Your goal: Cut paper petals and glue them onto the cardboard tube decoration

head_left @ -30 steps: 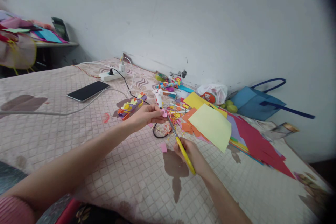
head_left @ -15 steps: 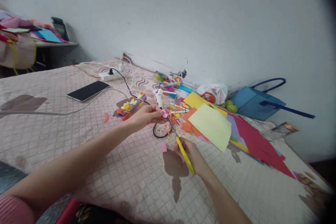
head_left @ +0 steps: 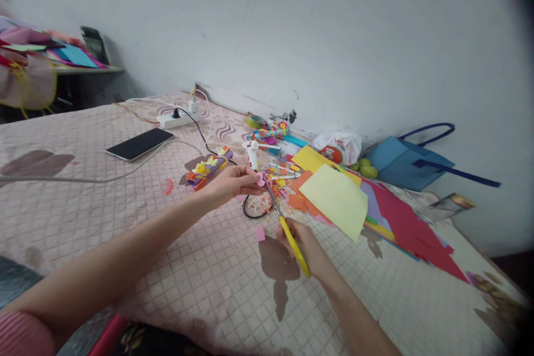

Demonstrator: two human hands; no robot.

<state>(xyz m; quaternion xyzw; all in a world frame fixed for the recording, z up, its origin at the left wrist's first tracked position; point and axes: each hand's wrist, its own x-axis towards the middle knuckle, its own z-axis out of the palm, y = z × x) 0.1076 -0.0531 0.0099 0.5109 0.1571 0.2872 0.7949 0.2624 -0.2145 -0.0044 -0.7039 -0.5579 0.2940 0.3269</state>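
Between the thumb and fingers of my left hand [head_left: 234, 182] is a small pink piece of paper [head_left: 261, 179]. My right hand [head_left: 303, 245] grips a pair of scissors [head_left: 292, 242] by the yellow handles, and the blades reach up to the edge of the pink paper. A small pink paper scrap [head_left: 261, 233] lies on the cloth below the hands. Just beyond my left hand stands a white glue gun [head_left: 252, 154]. To its left lies a purple roll [head_left: 212, 166] decorated with yellow and orange paper shapes.
Coloured paper sheets [head_left: 336, 200] and many small scraps spread to the right. A blue bag [head_left: 406, 162] leans against the wall. On the left are a phone [head_left: 139, 144] and a power strip [head_left: 177, 119] with trailing cables.
The pink paper has turned slightly in my left fingers against the scissor blades. Both hands stay in nearly the same place.
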